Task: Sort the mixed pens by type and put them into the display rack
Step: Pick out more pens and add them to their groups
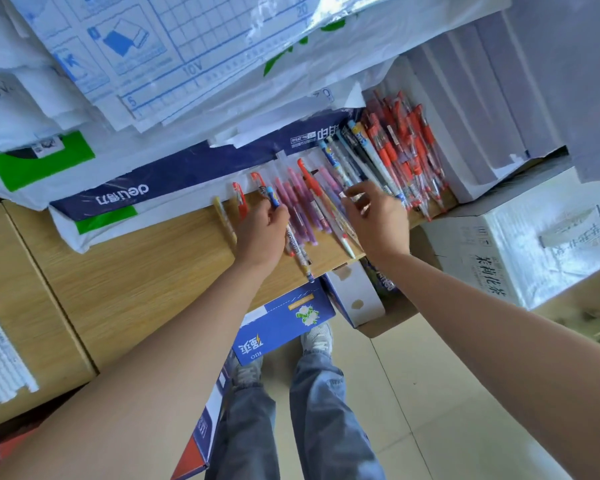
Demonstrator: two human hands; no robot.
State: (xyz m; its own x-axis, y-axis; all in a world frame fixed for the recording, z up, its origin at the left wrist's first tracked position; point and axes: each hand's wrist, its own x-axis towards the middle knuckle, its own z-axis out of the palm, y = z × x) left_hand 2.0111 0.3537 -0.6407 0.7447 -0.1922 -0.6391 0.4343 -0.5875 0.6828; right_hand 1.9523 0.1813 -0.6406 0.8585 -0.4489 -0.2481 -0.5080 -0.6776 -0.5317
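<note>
Mixed pens lie across the wooden shelf [136, 282]. A heap of red-grip pens [407, 157] fills the right end. Blue patterned pens [357, 157] lie left of it, and pink and purple pens [302, 206] sit in the middle. A red-capped pen [240, 202] and a yellow patterned pen [224, 216] lie apart at the left. My left hand [262, 233] is shut on a blue-topped patterned pen [297, 244] that sticks out past the shelf edge. My right hand [378, 220] rests on the pens, its fingertips pinching a light-coloured pen [349, 195]. No display rack is visible.
Wrapped paper reams [94, 199] and plastic-covered sheets [174, 57] crowd the back of the shelf. White boxes [478, 98] stand at the right. A carton [527, 251] sits lower right, blue boxes [284, 323] below the shelf edge. White pens [0, 362] lie far left.
</note>
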